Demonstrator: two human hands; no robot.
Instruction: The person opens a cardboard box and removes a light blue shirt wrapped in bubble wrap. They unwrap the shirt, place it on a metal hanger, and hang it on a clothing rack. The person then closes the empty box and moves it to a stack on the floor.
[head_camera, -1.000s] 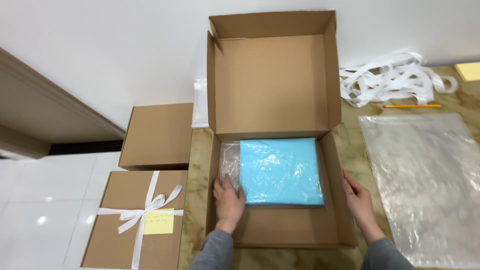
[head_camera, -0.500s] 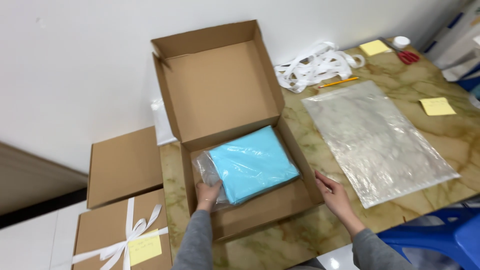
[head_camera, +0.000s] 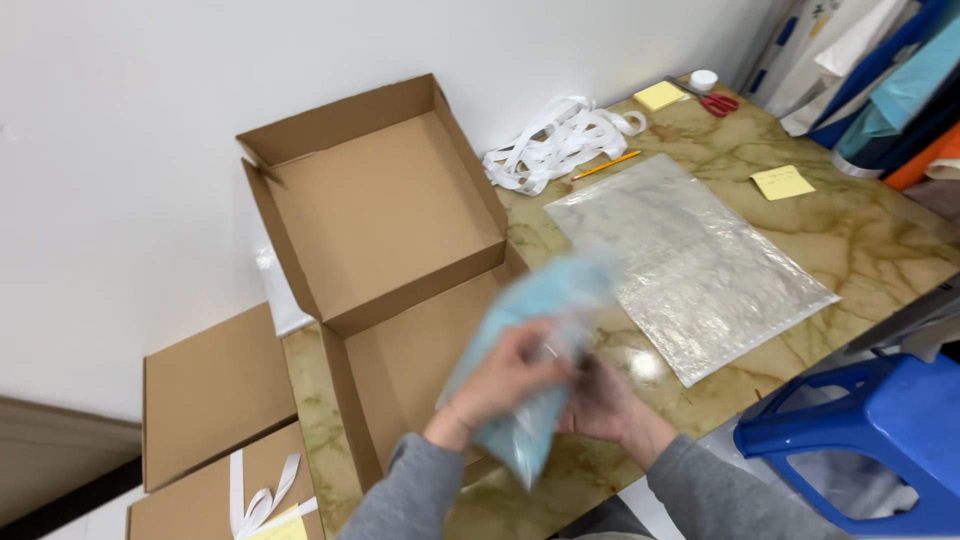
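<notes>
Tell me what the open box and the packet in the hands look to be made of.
Box: brown cardboard, matte, with creased flaps and raw edges. Packet: likely light blue fabric or paper in a clear, glossy plastic bag; motion blur leaves that open. Left hand and right hand both hold it.

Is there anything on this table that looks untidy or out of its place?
Only the white ribbon: it lies in a loose tangle by the wall, beside the pencil. The open cardboard box looks undamaged, and nothing is spilled.
</notes>
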